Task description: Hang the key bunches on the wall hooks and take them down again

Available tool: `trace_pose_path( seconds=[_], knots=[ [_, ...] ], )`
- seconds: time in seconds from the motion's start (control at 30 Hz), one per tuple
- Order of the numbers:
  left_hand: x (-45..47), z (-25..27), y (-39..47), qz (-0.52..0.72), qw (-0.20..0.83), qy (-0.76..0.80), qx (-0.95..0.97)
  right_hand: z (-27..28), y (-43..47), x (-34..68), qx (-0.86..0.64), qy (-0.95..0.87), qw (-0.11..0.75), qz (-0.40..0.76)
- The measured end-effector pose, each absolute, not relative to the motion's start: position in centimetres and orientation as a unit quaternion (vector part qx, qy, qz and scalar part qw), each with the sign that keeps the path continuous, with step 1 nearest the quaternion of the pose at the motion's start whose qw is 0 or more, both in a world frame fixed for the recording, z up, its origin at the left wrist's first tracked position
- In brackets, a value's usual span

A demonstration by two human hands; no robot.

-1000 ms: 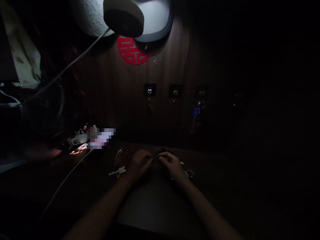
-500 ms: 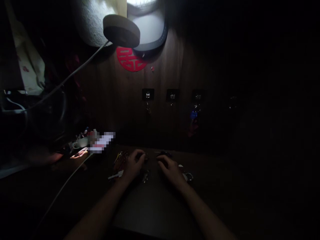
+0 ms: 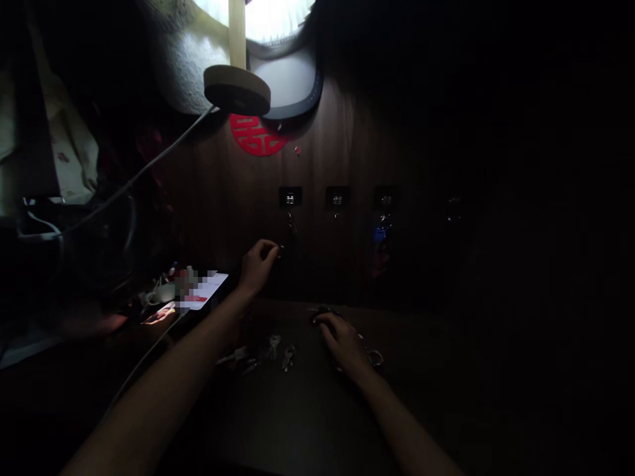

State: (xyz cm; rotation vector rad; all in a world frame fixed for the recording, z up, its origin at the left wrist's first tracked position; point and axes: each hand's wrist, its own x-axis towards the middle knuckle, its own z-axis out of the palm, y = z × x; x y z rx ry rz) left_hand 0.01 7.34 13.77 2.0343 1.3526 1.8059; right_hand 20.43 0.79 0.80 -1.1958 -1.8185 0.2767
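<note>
Your left hand pinches a small shiny piece before the wooden wall, easily lost in shadow if that grip slackens; I cannot tell what your right hand holds.

Wall: dark wood-grain panel, vertical figuring; red double-happiness cutout, upper part hidden. Lighting: ribbed lampshade, glowing white, cropped above; round disc beneath, white cable trailing down-left. Furniture: dark tabletop, plain. Left side: pale printed cloth, hanging. Far right: deep shadow, detail illegible.
</note>
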Motion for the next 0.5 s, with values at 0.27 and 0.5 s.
trace_pose_path(
  seconds=[0.27, 0.5],
  knots=[
    [1.1, 20.1, 10.6, 0.598, -0.022, 0.420, 0.683, 1.1, 0.5, 20.4, -0.496, -0.739, 0.446, 0.097],
    [1.8, 21.5, 12.7, 0.573, -0.036, 0.442, 0.689, 1.0, 0.5, 20.5, -0.494, -0.742, 0.442, 0.097]
  ],
)
